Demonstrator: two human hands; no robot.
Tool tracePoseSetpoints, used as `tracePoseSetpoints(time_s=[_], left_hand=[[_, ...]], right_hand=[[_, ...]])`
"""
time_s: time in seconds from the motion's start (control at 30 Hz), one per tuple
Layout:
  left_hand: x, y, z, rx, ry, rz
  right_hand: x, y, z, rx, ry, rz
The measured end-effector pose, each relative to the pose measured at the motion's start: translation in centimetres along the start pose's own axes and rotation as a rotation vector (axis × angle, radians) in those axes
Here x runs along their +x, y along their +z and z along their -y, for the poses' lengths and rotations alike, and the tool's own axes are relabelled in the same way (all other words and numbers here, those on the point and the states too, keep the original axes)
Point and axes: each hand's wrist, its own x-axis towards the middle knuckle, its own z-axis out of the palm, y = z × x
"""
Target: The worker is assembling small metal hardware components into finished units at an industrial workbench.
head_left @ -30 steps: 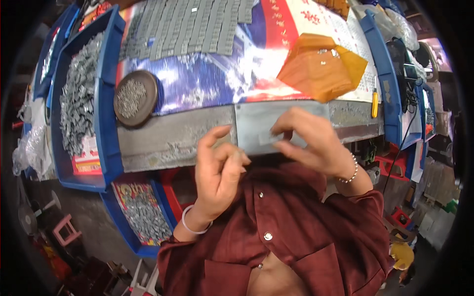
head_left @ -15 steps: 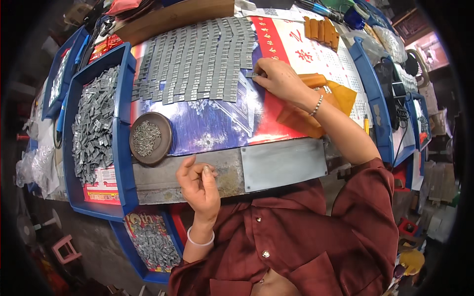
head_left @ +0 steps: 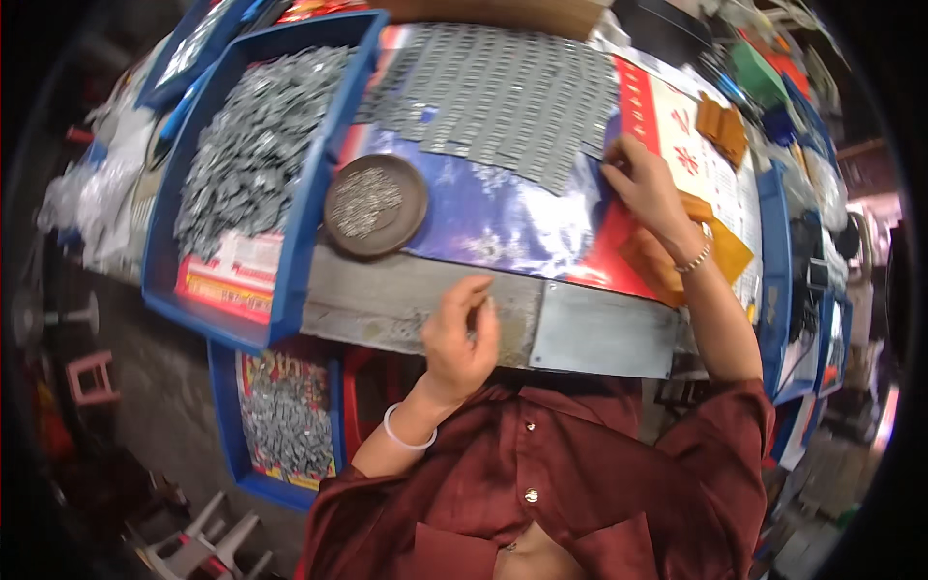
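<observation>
Right hand (head_left: 646,184) has moved off the metal plate (head_left: 604,333) to the right edge of the grey rows (head_left: 503,106), grip unclear; left hand (head_left: 459,338), fingertips apart, hovers before them, presumably keeping clear.

R hand (head_left: 646,186) — off metal plate (head_left: 607,331) vs 1 s ago, now nr grey strips' (head_left: 503,97) R edge.

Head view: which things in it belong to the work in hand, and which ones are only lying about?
Probably in use:
- the rows of gray parts, beside the right hand
- the blue bin of loose gray parts
- perhaps the brown dish of small metal pieces

Probably just lying about:
- the pink stool
- the plastic bags at far left
</observation>
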Motion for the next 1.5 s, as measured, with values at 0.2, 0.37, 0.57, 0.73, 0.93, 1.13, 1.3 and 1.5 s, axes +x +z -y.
tracePoseSetpoints(time_s=[0.2, 0.37, 0.57, 0.73, 0.93, 1.13, 1.3, 1.5], left_hand=[[-0.2, -0.3, -0.3, -0.025, 0.070, -0.011], [-0.2, -0.6, 0.1, -0.056, 0.104, 0.012], [-0.1, -1.1, 0.1, -0.130, 0.091, 0.036], [-1.5, -2.5, 0.0, -0.183, 0.014, 0.079], [-4.2, -5.7, -0.5, -0.161, 0.019, 0.118], [-4.5, -6.7, -1.0, -0.114, 0.074, 0.100], [-4.0, -6.1, -0.8, -0.077, 0.077, 0.101], [-3.5, -5.5, -0.2, -0.029, 0.123, 0.100]], right_hand=[[-0.2, 0.3, 0.7, -0.139, -0.176, 0.005], [0.1, 0.3, 0.5, -0.138, -0.146, -0.004], [-0.6, 0.1, 1.3, -0.130, -0.091, -0.001], [-1.7, -0.5, 0.1, -0.034, 0.086, -0.053], [-2.1, -0.6, 0.7, -0.086, 0.070, -0.065], [2.9, -0.8, -2.9, -0.234, -0.118, -0.135], [5.1, 1.0, -4.0, -0.412, -0.196, -0.124], [4.7, 1.7, -3.8, -0.413, -0.116, -0.063]])
